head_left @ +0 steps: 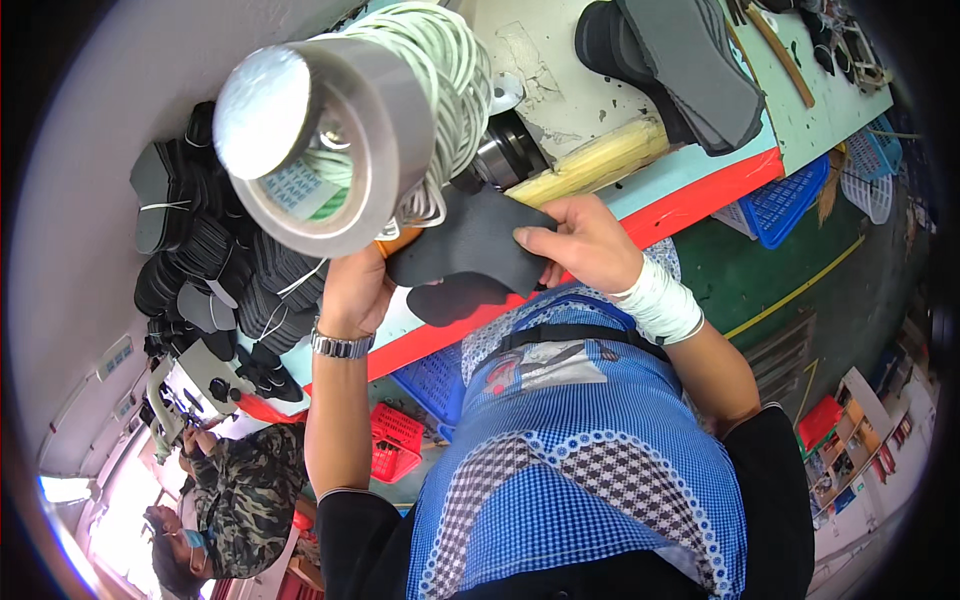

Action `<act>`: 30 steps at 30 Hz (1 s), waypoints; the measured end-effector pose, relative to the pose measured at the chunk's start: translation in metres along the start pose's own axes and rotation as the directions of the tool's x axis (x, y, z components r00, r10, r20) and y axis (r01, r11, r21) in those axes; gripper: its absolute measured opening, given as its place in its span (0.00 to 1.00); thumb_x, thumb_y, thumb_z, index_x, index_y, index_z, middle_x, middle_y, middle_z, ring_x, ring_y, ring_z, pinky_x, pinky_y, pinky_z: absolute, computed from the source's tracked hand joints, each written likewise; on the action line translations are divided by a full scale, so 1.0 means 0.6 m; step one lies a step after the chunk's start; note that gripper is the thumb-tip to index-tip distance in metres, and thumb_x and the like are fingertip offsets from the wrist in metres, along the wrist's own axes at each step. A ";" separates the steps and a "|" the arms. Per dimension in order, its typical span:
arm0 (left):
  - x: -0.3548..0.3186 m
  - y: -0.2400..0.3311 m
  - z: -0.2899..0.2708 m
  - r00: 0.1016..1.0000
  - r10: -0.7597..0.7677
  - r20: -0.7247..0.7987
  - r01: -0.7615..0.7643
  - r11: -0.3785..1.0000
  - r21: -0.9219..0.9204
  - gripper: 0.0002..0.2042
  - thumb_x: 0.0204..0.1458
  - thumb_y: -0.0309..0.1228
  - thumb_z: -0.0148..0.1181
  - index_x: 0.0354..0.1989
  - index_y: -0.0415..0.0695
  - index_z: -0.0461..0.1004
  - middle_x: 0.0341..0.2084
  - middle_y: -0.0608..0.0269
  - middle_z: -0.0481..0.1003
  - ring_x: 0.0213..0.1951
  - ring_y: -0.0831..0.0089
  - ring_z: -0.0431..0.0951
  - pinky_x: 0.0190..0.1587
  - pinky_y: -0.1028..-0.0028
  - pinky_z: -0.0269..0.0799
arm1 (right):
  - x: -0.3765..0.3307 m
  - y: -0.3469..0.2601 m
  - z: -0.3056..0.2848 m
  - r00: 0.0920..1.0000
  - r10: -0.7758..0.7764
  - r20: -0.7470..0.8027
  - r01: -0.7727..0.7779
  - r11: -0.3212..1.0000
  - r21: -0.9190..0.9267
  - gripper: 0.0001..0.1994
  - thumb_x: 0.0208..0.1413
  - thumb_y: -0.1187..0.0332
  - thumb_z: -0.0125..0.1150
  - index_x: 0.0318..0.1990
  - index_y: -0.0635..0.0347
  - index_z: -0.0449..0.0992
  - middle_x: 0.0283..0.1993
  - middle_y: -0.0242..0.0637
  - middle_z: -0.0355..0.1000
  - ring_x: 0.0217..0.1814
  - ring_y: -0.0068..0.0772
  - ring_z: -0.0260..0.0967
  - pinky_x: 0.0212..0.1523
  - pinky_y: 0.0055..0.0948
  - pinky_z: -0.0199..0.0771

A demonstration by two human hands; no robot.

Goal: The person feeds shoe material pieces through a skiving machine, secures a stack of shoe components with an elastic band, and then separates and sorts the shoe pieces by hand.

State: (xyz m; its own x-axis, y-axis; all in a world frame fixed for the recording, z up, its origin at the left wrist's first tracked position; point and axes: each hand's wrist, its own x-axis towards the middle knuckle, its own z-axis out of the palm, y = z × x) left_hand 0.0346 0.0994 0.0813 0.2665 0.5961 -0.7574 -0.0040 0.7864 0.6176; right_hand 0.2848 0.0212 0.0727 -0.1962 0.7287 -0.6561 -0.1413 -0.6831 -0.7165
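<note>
Head view: I am watching both hands gripping a dark insole piece point(475, 250) at the counter's point(560, 80) near edge; left hand point(355, 290) beneath, right hand point(580, 240) pinching its edge. Advisable: keeping it flat against the wooden roller point(595, 160).

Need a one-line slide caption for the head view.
Both hands, left and right, hold a dark insole piece at a workbench beside stacked insoles.
</note>
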 end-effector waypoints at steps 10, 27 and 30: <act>-0.002 -0.055 0.088 0.995 0.007 -0.104 -0.023 0.987 -0.159 0.15 0.63 0.29 0.50 0.49 0.28 0.73 0.38 0.51 0.79 0.39 0.65 0.83 0.41 0.69 0.82 | -0.028 -0.004 -0.041 0.973 -0.009 -0.231 0.081 0.949 0.303 0.24 0.62 0.54 0.56 0.41 0.75 0.77 0.35 0.46 0.78 0.33 0.30 0.76 0.38 0.25 0.76; -0.009 -0.003 -0.015 0.895 0.313 0.317 -0.441 0.523 0.730 0.07 0.58 0.25 0.57 0.37 0.32 0.77 0.28 0.62 0.79 0.30 0.76 0.77 0.36 0.77 0.71 | -0.062 -0.116 -0.064 0.264 -0.897 -0.355 0.343 0.432 -0.834 0.09 0.49 0.76 0.65 0.40 0.63 0.80 0.30 0.41 0.69 0.30 0.39 0.67 0.32 0.32 0.68; -0.028 -0.042 -0.048 0.948 0.281 0.149 -0.285 0.545 0.789 0.08 0.57 0.27 0.61 0.37 0.33 0.77 0.29 0.61 0.80 0.32 0.77 0.77 0.39 0.75 0.71 | -0.070 -0.140 -0.115 0.137 -0.978 -0.159 0.142 0.179 -0.974 0.13 0.44 0.77 0.64 0.41 0.61 0.80 0.35 0.41 0.68 0.34 0.41 0.67 0.35 0.35 0.69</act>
State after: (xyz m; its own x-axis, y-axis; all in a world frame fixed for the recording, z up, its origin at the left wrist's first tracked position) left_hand 0.0027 0.0743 0.0723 0.3948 0.7620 -0.5133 0.6821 0.1311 0.7194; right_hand 0.3719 0.0511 0.1442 0.2659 0.7755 0.5726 0.8916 0.0280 -0.4519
